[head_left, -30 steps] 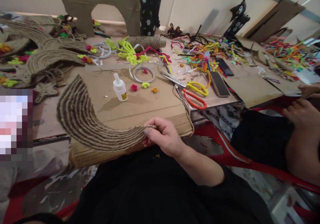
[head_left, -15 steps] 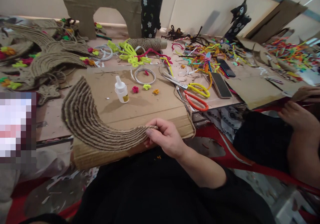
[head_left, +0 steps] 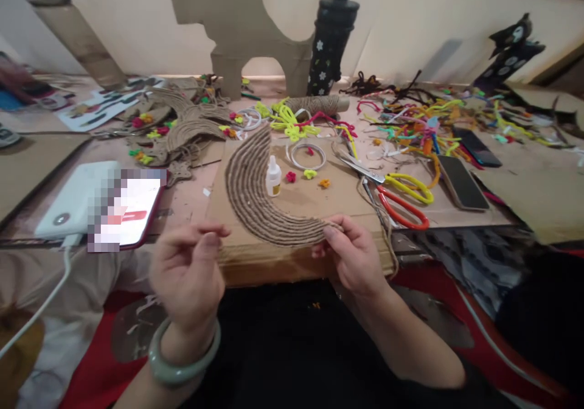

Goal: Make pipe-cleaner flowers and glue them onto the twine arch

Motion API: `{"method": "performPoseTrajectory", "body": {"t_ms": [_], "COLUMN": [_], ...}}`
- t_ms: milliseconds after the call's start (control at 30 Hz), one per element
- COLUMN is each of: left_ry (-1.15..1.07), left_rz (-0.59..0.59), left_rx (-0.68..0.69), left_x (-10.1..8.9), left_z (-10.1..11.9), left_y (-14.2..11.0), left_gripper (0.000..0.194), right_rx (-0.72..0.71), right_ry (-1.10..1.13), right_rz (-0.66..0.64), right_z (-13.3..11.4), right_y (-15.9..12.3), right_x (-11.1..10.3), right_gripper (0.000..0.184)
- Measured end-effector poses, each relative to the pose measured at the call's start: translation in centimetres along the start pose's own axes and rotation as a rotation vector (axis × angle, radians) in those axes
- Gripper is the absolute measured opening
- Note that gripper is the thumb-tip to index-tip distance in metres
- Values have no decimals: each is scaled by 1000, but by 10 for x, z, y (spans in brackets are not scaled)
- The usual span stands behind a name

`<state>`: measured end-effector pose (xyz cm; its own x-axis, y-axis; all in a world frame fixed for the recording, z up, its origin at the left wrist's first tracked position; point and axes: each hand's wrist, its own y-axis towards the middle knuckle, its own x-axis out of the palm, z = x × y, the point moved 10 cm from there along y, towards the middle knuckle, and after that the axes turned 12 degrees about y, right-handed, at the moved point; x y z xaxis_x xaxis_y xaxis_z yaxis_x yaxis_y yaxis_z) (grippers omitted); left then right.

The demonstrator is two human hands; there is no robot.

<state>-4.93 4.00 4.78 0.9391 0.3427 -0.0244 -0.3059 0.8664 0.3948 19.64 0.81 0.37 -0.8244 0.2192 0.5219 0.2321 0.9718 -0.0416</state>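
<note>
A white power bank [head_left: 72, 198] lies beside a lit phone [head_left: 141, 207], well apart from two dark phones [head_left: 464, 182].

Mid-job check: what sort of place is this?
Probably a handicraft workspace. The right hand holds a twine crescent, fuzzy pipe-cleaner-like stems lie heaped on the table, and scissors with yellow and orange handles lie nearby.

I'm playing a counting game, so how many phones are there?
3: one lit phone near the left hand, two dark phones right of the scissors. Others may be hidden.
</note>
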Motion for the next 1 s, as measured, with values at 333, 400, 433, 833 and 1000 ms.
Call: {"method": "performPoseTrajectory", "body": {"t_ms": [333,400,433,833,1000], "left_ry": [-273,-341,-357,-257,-316], "left_rz": [-130,-173,-206,-382,-364], "left_rx": [-297,-343,-363,-505,-513], "left_x": [32,38,42,60,64], "left_z": [-40,-43,-43,-55,-52], "left_y": [-1,0,0,-1,4], "left_gripper": [30,33,32,20,24], "right_rx": [-88,-77,-64,8,22], "right_ry": [-5,-7,-16,-77,-119], "right_rz": [17,-18,-37,-152,-161], "right_z": [-8,-4,-1,21,22], "right_y": [12,17,20,33,34], "right_x": [13,17,19,18,21], "right_gripper": [20,20,20,21,22]}}
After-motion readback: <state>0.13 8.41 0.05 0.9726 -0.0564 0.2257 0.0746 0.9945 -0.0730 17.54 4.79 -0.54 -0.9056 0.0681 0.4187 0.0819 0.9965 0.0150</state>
